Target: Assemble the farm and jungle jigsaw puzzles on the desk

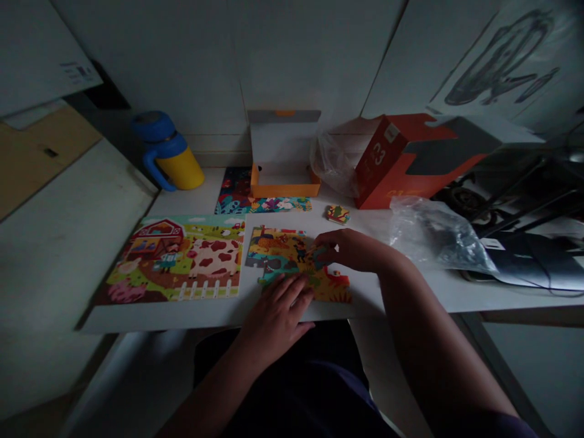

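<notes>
A partly built colourful jigsaw puzzle (283, 255) lies on the white table (410, 286) in front of me. My left hand (276, 313) rests flat on its near edge, fingers stretched out. My right hand (349, 249) sits at the puzzle's right side, fingers curled and pinching a puzzle piece (319, 254) down into place. A finished farm puzzle (176, 258) with a red barn and a cow lies to the left. One loose piece (337, 213) lies behind my right hand.
At the back stand a blue and yellow jug (168, 152), an open orange-and-white box (283, 158) on a dark puzzle (237, 194), and a red carton (410, 158). Clear plastic bags (433, 234) lie to the right, beside dark cables and gear (524, 201).
</notes>
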{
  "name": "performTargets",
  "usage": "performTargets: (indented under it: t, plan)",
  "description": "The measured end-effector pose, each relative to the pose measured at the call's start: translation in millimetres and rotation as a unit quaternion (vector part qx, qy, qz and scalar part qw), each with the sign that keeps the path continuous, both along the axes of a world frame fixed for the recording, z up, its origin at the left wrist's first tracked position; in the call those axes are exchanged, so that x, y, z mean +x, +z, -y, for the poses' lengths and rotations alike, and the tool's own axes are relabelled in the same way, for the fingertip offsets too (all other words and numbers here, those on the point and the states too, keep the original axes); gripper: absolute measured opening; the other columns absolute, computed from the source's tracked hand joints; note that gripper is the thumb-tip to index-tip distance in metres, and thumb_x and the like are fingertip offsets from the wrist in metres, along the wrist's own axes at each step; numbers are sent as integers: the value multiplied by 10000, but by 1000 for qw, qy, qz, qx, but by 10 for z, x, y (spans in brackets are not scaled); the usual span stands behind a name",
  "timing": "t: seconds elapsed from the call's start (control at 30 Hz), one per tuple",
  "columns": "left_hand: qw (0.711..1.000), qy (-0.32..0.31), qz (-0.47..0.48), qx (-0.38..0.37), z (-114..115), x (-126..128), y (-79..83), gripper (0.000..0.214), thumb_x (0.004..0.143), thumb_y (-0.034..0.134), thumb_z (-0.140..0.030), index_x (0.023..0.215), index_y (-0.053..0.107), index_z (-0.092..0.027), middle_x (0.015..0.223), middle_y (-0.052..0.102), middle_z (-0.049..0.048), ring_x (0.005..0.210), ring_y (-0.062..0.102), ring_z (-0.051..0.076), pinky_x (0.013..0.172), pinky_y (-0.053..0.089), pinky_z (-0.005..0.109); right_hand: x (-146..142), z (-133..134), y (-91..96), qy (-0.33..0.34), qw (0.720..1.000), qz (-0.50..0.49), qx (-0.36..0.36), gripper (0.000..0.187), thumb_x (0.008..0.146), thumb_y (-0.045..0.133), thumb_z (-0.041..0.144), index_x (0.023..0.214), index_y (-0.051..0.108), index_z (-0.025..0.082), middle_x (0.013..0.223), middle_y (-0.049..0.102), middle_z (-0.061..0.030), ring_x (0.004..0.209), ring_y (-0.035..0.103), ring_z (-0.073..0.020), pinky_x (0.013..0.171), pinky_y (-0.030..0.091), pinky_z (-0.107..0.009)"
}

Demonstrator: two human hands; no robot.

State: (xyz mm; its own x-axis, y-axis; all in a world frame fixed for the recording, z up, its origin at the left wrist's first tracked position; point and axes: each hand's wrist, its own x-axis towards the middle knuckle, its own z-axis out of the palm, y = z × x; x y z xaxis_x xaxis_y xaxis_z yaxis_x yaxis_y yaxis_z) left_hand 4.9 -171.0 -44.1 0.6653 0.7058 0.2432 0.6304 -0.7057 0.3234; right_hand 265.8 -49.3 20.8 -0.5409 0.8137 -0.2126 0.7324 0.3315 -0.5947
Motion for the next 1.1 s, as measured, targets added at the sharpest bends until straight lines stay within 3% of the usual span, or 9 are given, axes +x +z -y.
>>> performTargets:
  t: [0.17, 0.37, 0.5, 0.63, 0.73, 0.87, 1.1]
  plan:
    - [1000, 6, -9, -1, 11, -5, -3, 626, 886, 849, -424, 1431, 616, -224, 1599, 574, 138, 1494, 535, 339, 1269, 455, 556, -189, -293, 122, 124, 989, 55, -54, 332, 870, 770, 258, 1189, 832, 321, 1114, 840, -4, 931, 754, -218, 816, 529, -288]
    - [1000, 8, -7, -5, 10, -7, -11, 646, 887, 849, -412, 1460, 608, -238, 1591, 578, 147, 1481, 542, 353, 1239, 474, 567, -492, -451, 224, 176, 973, 149, -18, 368, 775, 875, 262, 1132, 853, 347, 1078, 831, -4, 997, 752, -254, 841, 541, -324]
    - [1000, 10, -14, 3, 14, -5, -12, 692, 868, 868, -416, 1472, 599, -211, 1594, 576, 149, 1472, 545, 361, 1242, 470, 561, -507, -519, 213, 163, 966, 200, -14, 363, 714, 947, 340, 1064, 855, 312, 980, 818, -22, 927, 754, -266, 822, 541, -350]
    - [1000, 11, -9, 1, 15, -5, -10, 655, 880, 856, -425, 1455, 614, -224, 1580, 588, 139, 1467, 548, 354, 1235, 477, 555, -462, -499, 120, 141, 975, 172, 2, 371, 697, 966, 252, 1038, 825, 286, 1019, 808, -26, 984, 753, -284, 870, 540, -369]
    - [1000, 9, -2, 0, 16, -9, -16, 634, 887, 848, -415, 1451, 623, -235, 1574, 589, 147, 1472, 543, 355, 1223, 486, 566, -404, -352, 39, 90, 982, 161, 49, 494, 721, 957, 232, 1178, 771, 255, 1189, 785, -79, 1096, 732, -305, 935, 534, -383]
    - [1000, 11, 8, 0, 20, -13, -45, 658, 888, 844, -424, 1480, 611, -253, 1599, 568, 147, 1476, 539, 364, 1220, 489, 578, -306, -68, -57, 34, 977, 185, 99, 579, 775, 944, 389, 1257, 707, 172, 1233, 752, -183, 1135, 714, -360, 957, 529, -426]
    - [1000, 19, -5, -14, 9, 8, -28, 670, 846, 886, -419, 1434, 636, -219, 1578, 583, 136, 1459, 545, 364, 1243, 476, 546, -262, 116, -144, 6, 980, 180, 87, 579, 784, 934, 378, 1251, 677, 149, 1214, 742, -197, 1122, 715, -363, 922, 535, -413]
